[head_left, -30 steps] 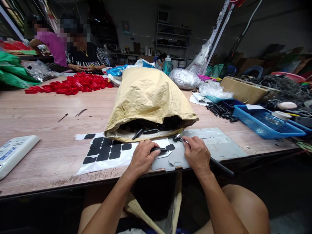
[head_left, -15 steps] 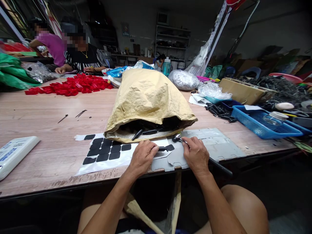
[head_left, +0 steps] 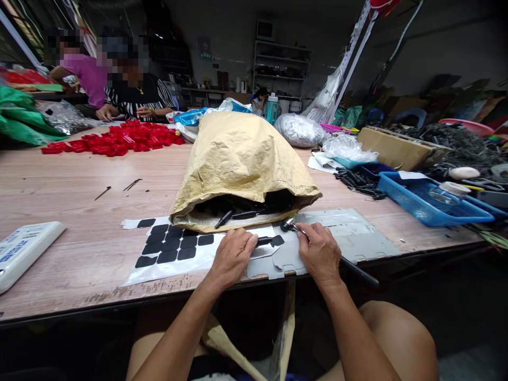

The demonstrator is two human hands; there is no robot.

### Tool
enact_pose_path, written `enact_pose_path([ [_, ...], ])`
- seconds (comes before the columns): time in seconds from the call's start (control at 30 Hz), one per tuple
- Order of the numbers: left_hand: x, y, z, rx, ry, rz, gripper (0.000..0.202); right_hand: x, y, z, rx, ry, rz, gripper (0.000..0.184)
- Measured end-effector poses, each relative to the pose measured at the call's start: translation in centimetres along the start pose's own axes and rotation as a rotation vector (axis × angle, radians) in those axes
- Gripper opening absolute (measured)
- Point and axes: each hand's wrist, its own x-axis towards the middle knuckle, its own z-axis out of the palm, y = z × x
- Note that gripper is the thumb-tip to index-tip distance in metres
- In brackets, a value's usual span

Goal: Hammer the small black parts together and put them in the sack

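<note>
My left hand (head_left: 234,253) is closed round a slim black plastic tube (head_left: 263,241), whose end sticks out to the right beside a black square sticker (head_left: 277,241). A small hammer (head_left: 289,225) is in my right hand (head_left: 320,251); its head lies over the grey plate (head_left: 341,233) and its black handle runs back past the table edge. Just beyond both hands, a yellowish paper sack (head_left: 242,153) lies with its mouth towards me, black tubes (head_left: 243,215) showing inside. To the left, several black squares stick to a white backing sheet (head_left: 154,271).
A heap of red pieces (head_left: 119,138) lies at back left, near a person in a striped top (head_left: 137,100). A white device (head_left: 29,254) is at front left. Blue baskets (head_left: 428,206) and loose black parts (head_left: 357,182) are on the right.
My hands, the tube and the hammer stay almost where they were. Across the table, the person's hand near the red pieces has shifted slightly right.
</note>
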Motion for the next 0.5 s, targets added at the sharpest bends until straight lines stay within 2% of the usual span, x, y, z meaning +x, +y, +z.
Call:
enact_pose_path([
  [0.13, -0.8, 1.0, -0.9, -0.171, 0.016, 0.097, 0.042, 0.0, -0.1, -0.1, 0.004, -0.003, 0.002, 0.025],
  [0.2, -1.9, 2.1, -1.4, -0.322, -0.032, 0.165, 0.036, 0.0, -0.1, -0.1, -0.002, -0.011, 0.008, 0.024],
  [0.3, -4.4, 4.1, -1.4, -0.434, -0.229, 0.253, 0.027, 0.1, -0.1, -0.1, -0.008, -0.016, 0.012, 0.024],
  [0.37, -6.2, 4.9, -0.6, -0.422, -0.392, 0.298, 0.022, 0.1, -0.1, -0.2, -0.011, -0.021, 0.016, 0.024],
  [0.43, -7.6, 4.8, 1.0, -0.392, -0.548, 0.293, 0.018, 0.1, -0.1, -0.2, -0.016, -0.025, 0.024, 0.024],
  [0.5, -8.5, 3.5, 3.2, -0.327, -0.659, 0.191, 0.019, 0.1, -0.1, -0.1, -0.018, -0.023, 0.03, 0.023],
])
